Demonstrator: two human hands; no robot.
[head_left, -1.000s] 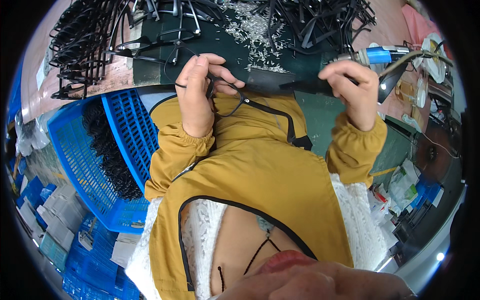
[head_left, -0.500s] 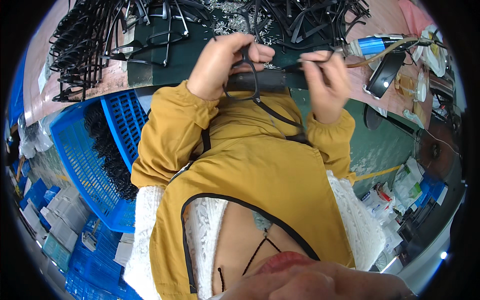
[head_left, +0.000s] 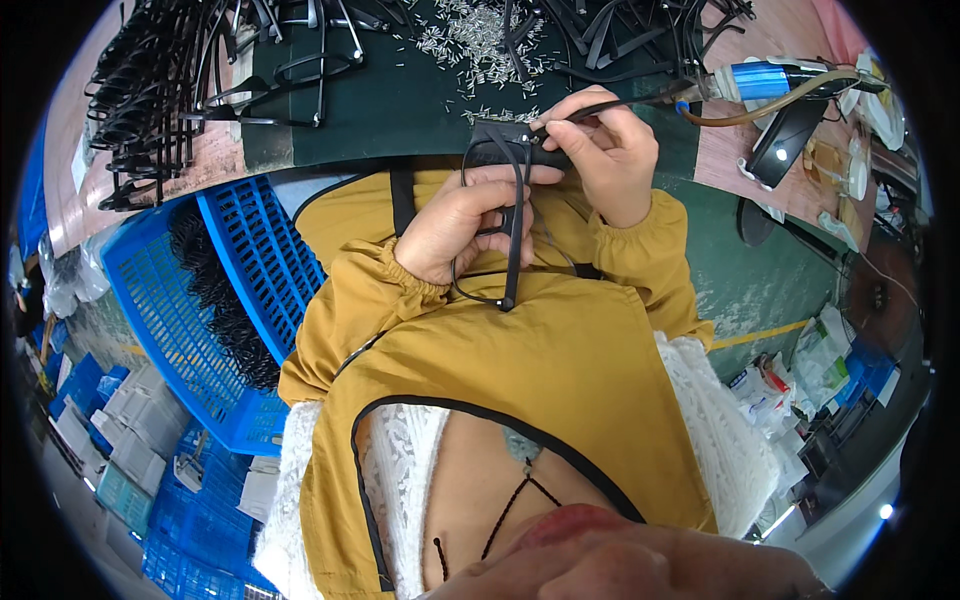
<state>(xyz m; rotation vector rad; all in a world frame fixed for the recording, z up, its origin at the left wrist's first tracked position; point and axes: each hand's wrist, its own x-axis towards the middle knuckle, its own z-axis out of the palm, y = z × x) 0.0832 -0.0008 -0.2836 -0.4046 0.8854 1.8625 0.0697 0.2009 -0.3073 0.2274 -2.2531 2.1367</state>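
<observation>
My left hand (head_left: 448,228) is closed around a black eyeglass frame (head_left: 457,278), held at the table's front edge. One of its dark arms runs down toward my apron. My right hand (head_left: 612,155) pinches a separate-looking black temple arm (head_left: 640,99) between thumb and fingers. Its near end meets the frame's upper corner, close to a small dark block (head_left: 495,131) at the table edge. Whether the two parts are joined there, I cannot tell. Small silvery screw-like pieces (head_left: 475,45) lie heaped on the dark green mat (head_left: 390,115) just beyond my hands.
Stacked black eyeglass frames (head_left: 140,110) line the table's left side, with loose black temple arms (head_left: 610,35) at the far right. A blue-bodied power screwdriver (head_left: 757,80) with a brown cord lies right, by a black phone-like device (head_left: 780,145). Blue baskets (head_left: 150,300) with black parts stand lower left.
My left hand has lowered and turned the eyeglass frame toward my body. My right hand has moved left, bringing the temple arm to the frame's corner.
</observation>
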